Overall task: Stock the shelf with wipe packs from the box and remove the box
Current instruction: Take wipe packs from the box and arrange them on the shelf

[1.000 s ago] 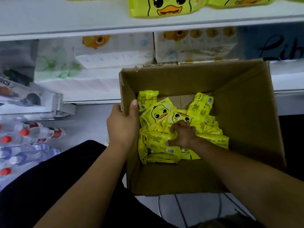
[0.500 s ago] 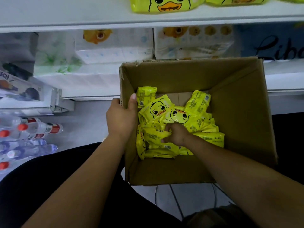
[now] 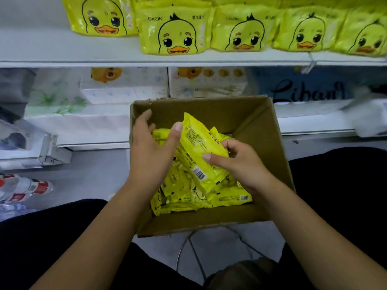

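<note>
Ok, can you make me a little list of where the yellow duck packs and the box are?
Held pack: yellow plastic wipe pack, raised over the pile, barcode side up
Right hand: grips the pack's right edge
Left hand: fingers spread, thumb touching the pack
Box: open brown cardboard box, loose yellow packs inside
Shelf: white shelf above, duck-faced yellow packs in a row

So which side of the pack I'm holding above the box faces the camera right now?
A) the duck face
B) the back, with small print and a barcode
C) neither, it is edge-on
B: the pack pinched by the right hand shows small print and a barcode near its lower end, and no duck face. The left hand only touches the pack's upper edge with its thumb.
</note>
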Tool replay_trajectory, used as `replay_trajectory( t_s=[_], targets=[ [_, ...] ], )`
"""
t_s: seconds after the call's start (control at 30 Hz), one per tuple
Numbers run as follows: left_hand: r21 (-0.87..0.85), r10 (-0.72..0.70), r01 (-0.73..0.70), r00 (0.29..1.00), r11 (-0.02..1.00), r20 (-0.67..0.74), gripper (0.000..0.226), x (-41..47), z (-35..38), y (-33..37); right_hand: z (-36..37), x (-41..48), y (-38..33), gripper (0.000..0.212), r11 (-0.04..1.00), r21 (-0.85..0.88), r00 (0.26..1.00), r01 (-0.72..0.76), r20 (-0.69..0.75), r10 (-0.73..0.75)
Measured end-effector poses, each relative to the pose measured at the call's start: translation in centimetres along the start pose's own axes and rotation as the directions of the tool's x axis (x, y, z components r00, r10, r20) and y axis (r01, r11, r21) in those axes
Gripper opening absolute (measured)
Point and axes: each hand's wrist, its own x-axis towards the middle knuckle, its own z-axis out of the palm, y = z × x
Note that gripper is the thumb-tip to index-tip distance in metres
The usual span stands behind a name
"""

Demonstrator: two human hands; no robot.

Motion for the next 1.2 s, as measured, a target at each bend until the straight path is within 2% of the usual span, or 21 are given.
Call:
replay_trajectory(
  t_s=[0.03,0.07,0.1,0.13,0.2,0.27,0.33,0.4,0.5,0.6,0.7,0.8,0.87,0.93,1.1,1.2],
  targets=[
    [-0.214,-0.153,0.184,0.976,0.959,0.151,0.082,-0.8,0.4,1.1,0.1,-0.6,-0.7,0.047,0.999,0.049,1.000,0.000,-0.010,0.000],
    [-0.361,-0.244,0.361,0.912,0.860,0.330,0.082,-1.3,0.7,1.5,0.1,-1.0,-1.3,0.044,0.996,0.089,1.000,0.002,-0.011,-0.001],
    [-0.424,-0.257,0.468,0.847,0.775,0.466,0.076,-1.7,1.0,1.9,0.2,-1.4,-1.8,0.037,0.993,0.122,1.000,0.004,-0.009,-0.003],
    [-0.459,-0.230,0.509,0.813,0.729,0.535,0.066,-1.9,1.1,2.1,0.4,-1.8,-2.4,0.032,0.989,0.145,1.000,0.005,-0.001,-0.005],
    [-0.520,-0.195,0.515,0.813,0.681,0.549,0.051,-1.8,0.9,2.5,0.8,-2.4,-3.3,0.029,0.983,0.181,1.000,0.021,0.004,-0.022],
    [-0.564,-0.184,0.524,0.816,0.638,0.549,0.050,-1.3,0.9,2.7,0.8,-2.6,-3.9,0.033,0.976,0.215,0.999,0.040,-0.031,-0.034],
    [-0.583,-0.143,0.557,0.784,0.591,0.604,0.051,-1.1,0.9,3.5,0.7,-2.7,-4.6,0.036,0.960,0.277,0.997,0.048,-0.068,-0.030],
    [-0.568,-0.126,0.559,0.770,0.604,0.625,0.050,-1.0,1.1,4.2,0.7,-2.9,-5.3,0.036,0.951,0.306,0.995,0.049,-0.093,-0.022],
    [-0.533,-0.148,0.519,0.795,0.668,0.588,0.050,-1.2,1.1,4.6,1.3,-3.0,-6.0,0.026,0.935,0.352,0.990,0.054,-0.142,-0.004],
    [-0.430,-0.215,0.459,0.836,0.778,0.504,0.061,-0.7,0.6,4.6,2.0,-2.9,-6.5,0.019,0.946,0.313,0.977,0.080,-0.211,-0.013],
    [-0.322,-0.252,0.454,0.823,0.831,0.509,0.075,0.2,-0.5,4.5,2.5,-2.5,-7.2,0.018,0.950,0.296,0.971,0.095,-0.237,-0.023],
    [-0.262,-0.235,0.348,0.894,0.900,0.383,0.081,1.5,-2.2,3.8,2.5,-2.1,-7.7,0.023,0.958,0.267,0.954,0.109,-0.299,-0.025],
    [-0.193,-0.174,0.221,0.957,0.956,0.234,0.075,2.7,-3.7,3.0,2.2,-1.8,-8.0,0.026,0.967,0.216,0.932,0.134,-0.358,-0.049],
    [-0.143,-0.094,0.114,0.986,0.983,0.138,0.059,3.8,-5.1,2.4,2.2,-1.5,-8.5,0.022,0.974,0.144,0.908,0.173,-0.408,-0.101],
    [-0.198,0.090,-0.069,0.991,0.978,0.097,0.017,5.1,-6.0,2.9,4.2,-0.6,-10.3,0.018,0.953,-0.165,0.860,0.255,-0.411,-0.301],
    [-0.211,0.164,-0.148,0.985,0.966,0.062,0.013,4.8,-5.9,3.6,6.4,0.4,-11.9,0.019,0.891,-0.320,0.842,0.323,-0.332,-0.425]
  ],
)
